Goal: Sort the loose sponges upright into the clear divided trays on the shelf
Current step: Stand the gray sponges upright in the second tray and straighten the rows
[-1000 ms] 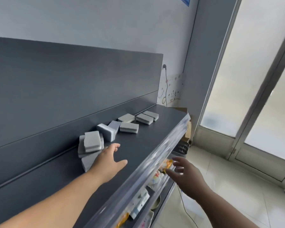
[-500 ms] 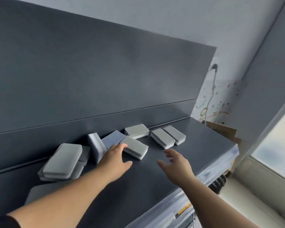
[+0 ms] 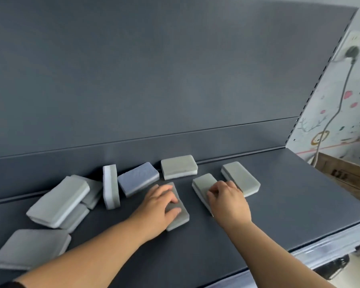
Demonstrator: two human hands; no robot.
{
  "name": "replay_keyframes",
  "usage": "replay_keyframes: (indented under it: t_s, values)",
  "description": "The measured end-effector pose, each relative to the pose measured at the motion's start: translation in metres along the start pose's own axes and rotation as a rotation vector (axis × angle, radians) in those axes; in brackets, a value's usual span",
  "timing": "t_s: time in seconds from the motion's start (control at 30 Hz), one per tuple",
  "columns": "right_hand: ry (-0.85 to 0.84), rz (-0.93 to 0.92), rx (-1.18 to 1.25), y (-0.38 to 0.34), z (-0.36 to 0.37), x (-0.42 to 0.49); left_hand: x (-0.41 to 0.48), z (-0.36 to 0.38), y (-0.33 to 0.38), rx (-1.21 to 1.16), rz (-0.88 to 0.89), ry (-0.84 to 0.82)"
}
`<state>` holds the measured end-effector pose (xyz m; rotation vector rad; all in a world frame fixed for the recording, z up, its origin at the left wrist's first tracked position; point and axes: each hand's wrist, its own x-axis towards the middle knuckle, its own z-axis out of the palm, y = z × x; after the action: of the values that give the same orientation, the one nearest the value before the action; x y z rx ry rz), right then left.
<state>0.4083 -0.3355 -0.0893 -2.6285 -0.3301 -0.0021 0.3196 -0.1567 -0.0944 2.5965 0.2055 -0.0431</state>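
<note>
Both hands are on the dark shelf top (image 3: pixel 289 208). The left hand (image 3: pixel 160 204) has fingers and thumb curled round a flat grey sponge (image 3: pixel 180 218). The right hand (image 3: pixel 227 201) curls its fingers over the next sponge (image 3: pixel 204 182), just beside it. More lie loose along the back, with one white-edged sponge (image 3: pixel 111 186) standing on its side.

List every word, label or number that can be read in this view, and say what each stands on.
No text here can be read.
Brown cardboard box at the right: dark print on its side, too blurred to read.
White wall behind it: coloured picture stickers only, with no letters that can be made out.
Grey rectangular foam sponges: no print visible.
</note>
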Motion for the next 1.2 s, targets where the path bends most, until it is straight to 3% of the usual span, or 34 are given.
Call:
replay_keyframes:
  t_s: [0.1, 0.27, 0.4, 0.57, 0.87, 1.2]
  values:
    - [-0.056, 0.044, 0.086, 0.002, -0.001, -0.01, -0.011, 0.007, 0.006, -0.083, -0.037, 0.072]
    - [-0.212, 0.113, 0.039, -0.002, 0.0, -0.032, -0.024, 0.002, 0.011, -0.238, -0.32, 0.024]
    - [-0.222, 0.043, 0.157, -0.029, 0.002, -0.06, -0.049, -0.001, 0.008, -0.37, -0.334, 0.094]
    - [-0.186, -0.018, 0.399, -0.081, 0.006, -0.109, -0.111, -0.031, -0.028, -0.632, -0.319, 0.324]
    - [-0.32, -0.2, 0.704, -0.263, 0.056, -0.247, -0.305, -0.123, -0.149, -0.944, -0.352, 0.585]
    - [-0.726, -0.515, 0.723, -0.484, 0.155, -0.435, -0.579, -0.209, -0.303, -0.907, -0.576, 0.97]
